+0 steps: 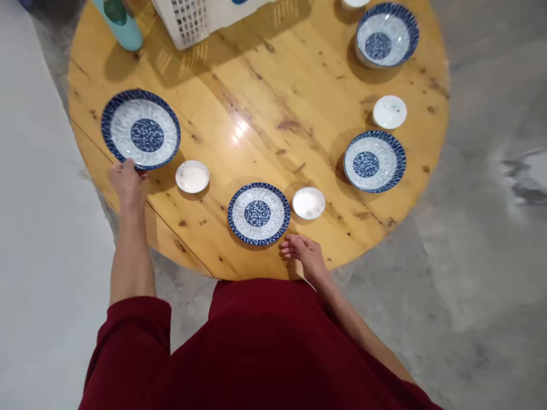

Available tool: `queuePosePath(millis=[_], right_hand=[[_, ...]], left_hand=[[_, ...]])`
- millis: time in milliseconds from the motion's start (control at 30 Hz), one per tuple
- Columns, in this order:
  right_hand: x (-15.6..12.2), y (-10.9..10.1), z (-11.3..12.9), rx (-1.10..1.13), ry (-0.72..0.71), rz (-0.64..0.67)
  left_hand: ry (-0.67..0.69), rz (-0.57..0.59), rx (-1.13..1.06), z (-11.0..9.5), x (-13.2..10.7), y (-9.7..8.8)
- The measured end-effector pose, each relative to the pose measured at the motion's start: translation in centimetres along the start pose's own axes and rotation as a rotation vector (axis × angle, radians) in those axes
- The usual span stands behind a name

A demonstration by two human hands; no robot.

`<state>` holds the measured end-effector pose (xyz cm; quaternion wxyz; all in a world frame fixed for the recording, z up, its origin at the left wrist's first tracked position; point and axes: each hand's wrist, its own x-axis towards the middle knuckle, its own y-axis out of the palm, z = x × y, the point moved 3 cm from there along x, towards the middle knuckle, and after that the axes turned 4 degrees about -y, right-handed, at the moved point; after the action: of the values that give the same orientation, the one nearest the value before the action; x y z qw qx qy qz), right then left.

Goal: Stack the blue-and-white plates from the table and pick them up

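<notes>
Round wooden table (265,102) fills most of the upper frame: pale knotty pine planks, glossy, with a bright glare spot near the middle. Floor (478,239) on the right is mottled grey concrete with a darker smear at the right edge. Down the left side runs a plain, flat pale grey surface (38,228).

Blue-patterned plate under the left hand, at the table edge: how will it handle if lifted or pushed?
The blue-patterned plate looks like rigid glazed ceramic, so probably stiff, fragile if dropped. The round wooden table shines, so the plate would likely slide easily when pushed. It sits near the edge, where the left hand touches its rim; a pinch there may tip it, being wide and shallow.
</notes>
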<state>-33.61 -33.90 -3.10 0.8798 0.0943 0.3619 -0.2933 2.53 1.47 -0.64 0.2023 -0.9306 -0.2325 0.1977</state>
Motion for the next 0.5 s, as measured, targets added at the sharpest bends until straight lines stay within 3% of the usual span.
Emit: queuePosePath(millis=[67,100,200,267,367,500], right_hand=[[-0.2,-0.3,0.8,-0.035,-0.102,-0.031],[-0.4,-0.3,1.4,-0.058,-0.159,-0.038],[-0.7,0.4,3.7,-0.114,-0.324,-0.002],[-0.9,1.3,5.3,-0.129,-0.405,0.047],[-1.1,2.6,7.1,-0.14,-0.476,0.126],[-1.1,2.9,7.5,-0.26,-0.547,0.154]], left_hand=[[0.075,0.003,-0.038,-1.2,-1.6,-2.1],[0.139,0.061,-0.064,-1.8,-2.8,-3.0],[0.256,0.127,-0.094,-2.8,-7.7,-4.8],[0.229,0.235,-0.073,-2.3,-11.5,-4.6],[0.174,0.475,0.016,-0.6,-17.1,-2.7],[0.155,0.724,0.143,2.0,-22.5,0.0]])
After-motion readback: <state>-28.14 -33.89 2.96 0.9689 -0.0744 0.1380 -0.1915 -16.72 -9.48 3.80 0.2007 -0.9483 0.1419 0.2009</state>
